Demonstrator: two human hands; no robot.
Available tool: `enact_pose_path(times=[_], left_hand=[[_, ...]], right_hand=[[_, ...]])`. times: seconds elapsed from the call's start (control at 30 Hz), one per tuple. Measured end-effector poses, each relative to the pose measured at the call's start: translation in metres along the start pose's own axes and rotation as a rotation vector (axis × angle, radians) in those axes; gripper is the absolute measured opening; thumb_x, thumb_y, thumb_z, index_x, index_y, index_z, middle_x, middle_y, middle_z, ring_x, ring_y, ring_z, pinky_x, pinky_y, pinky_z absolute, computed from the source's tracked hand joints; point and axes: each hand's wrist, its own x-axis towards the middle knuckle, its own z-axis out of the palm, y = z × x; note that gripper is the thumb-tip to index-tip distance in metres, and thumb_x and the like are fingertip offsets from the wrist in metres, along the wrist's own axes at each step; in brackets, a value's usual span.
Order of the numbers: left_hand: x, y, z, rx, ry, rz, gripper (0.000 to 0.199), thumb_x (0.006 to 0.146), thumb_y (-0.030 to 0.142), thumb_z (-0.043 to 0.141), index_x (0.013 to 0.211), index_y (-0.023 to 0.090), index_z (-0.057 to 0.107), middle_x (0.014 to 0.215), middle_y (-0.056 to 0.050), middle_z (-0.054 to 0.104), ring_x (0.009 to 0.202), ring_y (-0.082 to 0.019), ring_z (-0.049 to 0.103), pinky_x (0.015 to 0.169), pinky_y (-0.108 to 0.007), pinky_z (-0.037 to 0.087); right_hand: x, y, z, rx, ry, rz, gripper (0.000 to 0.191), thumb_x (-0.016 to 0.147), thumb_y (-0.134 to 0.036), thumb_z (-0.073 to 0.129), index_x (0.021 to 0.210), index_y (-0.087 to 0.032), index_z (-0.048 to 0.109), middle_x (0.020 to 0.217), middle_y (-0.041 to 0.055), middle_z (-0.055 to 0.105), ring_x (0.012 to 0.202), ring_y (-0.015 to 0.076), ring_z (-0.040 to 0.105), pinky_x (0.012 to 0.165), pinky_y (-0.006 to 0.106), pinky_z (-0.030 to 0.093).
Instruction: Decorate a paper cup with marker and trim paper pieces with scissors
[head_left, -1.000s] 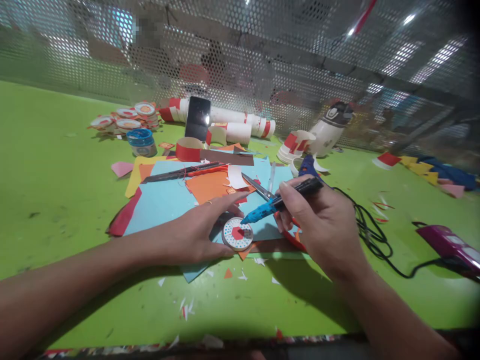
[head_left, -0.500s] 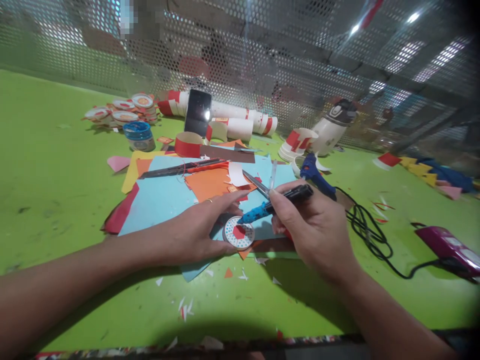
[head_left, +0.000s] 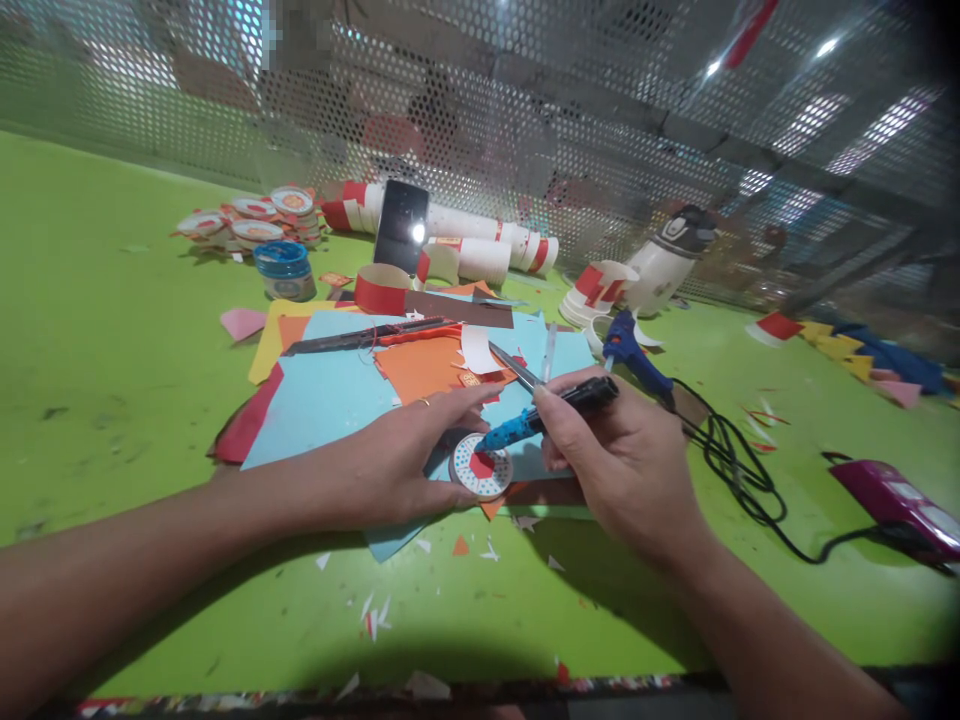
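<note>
My left hand (head_left: pixel 401 455) steadies a small round white disc (head_left: pixel 491 485) between thumb and fingers. A red shape marks the disc's centre, ringed by blue and red dots and dark lines. In my right hand (head_left: pixel 611 450) is a black marker (head_left: pixel 589 397) with a blue-smeared front end, its tip at the disc's upper face. Light blue paper sheets (head_left: pixel 322 400) lie under both hands. Scissors (head_left: pixel 516 364) rest just beyond my right hand, their handles hidden behind it. An orange paper piece (head_left: pixel 412 365) and a cutter knife (head_left: pixel 367 337) lie past my left fingers.
A blue-lidded jar (head_left: pixel 283 272), a pile of decorated discs (head_left: pixel 259 215) and a phone (head_left: pixel 401 225) stand farther back. White-and-red paper cups (head_left: pixel 596 290) sit near a flask (head_left: pixel 664 265). To the right are a blue glue gun (head_left: pixel 634 355), its black cable (head_left: pixel 739 480) and a magenta power strip (head_left: pixel 896 500).
The view has shifted slightly, so most things appear a little farther right. Both hands keep their holds; the marker has moved slightly left relative to the disc.
</note>
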Motion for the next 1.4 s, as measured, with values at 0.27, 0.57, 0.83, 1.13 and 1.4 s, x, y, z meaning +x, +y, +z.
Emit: enact_pose_path(times=[0.27, 0.57, 0.83, 1.13, 1.4], left_hand=[[-0.0006, 0.0004, -0.0003, 0.024, 0.01, -0.005, 0.079, 0.08, 0.033, 0.069, 0.147, 0.032, 0.027, 0.143, -0.007, 0.052, 0.125, -0.028, 0.054, 0.101, -0.04, 0.045], [-0.0012, 0.0013, -0.0007, 0.017, 0.004, -0.009, 0.079, 0.08, 0.031, 0.07, 0.146, 0.031, 0.028, 0.142, -0.007, 0.052, 0.125, -0.026, 0.054, 0.101, -0.039, 0.046], [0.0, -0.0023, 0.0005, 0.006, -0.012, -0.032, 0.08, 0.081, 0.038, 0.068, 0.148, 0.03, 0.025, 0.144, -0.009, 0.05, 0.127, -0.026, 0.052, 0.103, -0.041, 0.045], [-0.0008, -0.0012, -0.0004, 0.022, -0.026, -0.032, 0.078, 0.081, 0.036, 0.068, 0.147, 0.029, 0.027, 0.145, -0.009, 0.048, 0.126, -0.025, 0.052, 0.104, -0.041, 0.044], [-0.0014, 0.0008, -0.0011, 0.054, -0.019, -0.03, 0.077, 0.081, 0.035, 0.068, 0.147, 0.028, 0.028, 0.143, -0.008, 0.051, 0.126, -0.025, 0.052, 0.104, -0.04, 0.043]], right_hand=[[0.0014, -0.0003, -0.0006, -0.011, -0.004, -0.007, 0.018, 0.09, -0.036, 0.059, 0.079, -0.022, 0.057, 0.054, -0.0066, 0.054, 0.046, 0.0103, 0.055, 0.051, 0.025, 0.053], [0.0011, -0.0015, -0.0008, -0.093, 0.034, -0.073, 0.018, 0.091, -0.032, 0.059, 0.077, -0.021, 0.058, 0.055, -0.0063, 0.055, 0.045, 0.0081, 0.052, 0.047, 0.02, 0.047], [0.0018, -0.0022, -0.0058, -0.134, 0.107, -0.071, 0.021, 0.091, -0.035, 0.058, 0.076, -0.021, 0.059, 0.056, -0.0052, 0.057, 0.047, 0.0086, 0.053, 0.05, 0.021, 0.045], [0.0013, -0.0019, -0.0037, -0.134, 0.088, -0.069, 0.021, 0.091, -0.035, 0.06, 0.076, -0.019, 0.059, 0.056, -0.0053, 0.057, 0.045, 0.0077, 0.05, 0.048, 0.02, 0.044], [0.0008, 0.0005, -0.0014, -0.103, 0.065, -0.07, 0.019, 0.09, -0.031, 0.06, 0.077, -0.018, 0.058, 0.054, -0.0074, 0.055, 0.045, 0.0056, 0.05, 0.046, 0.017, 0.044]])
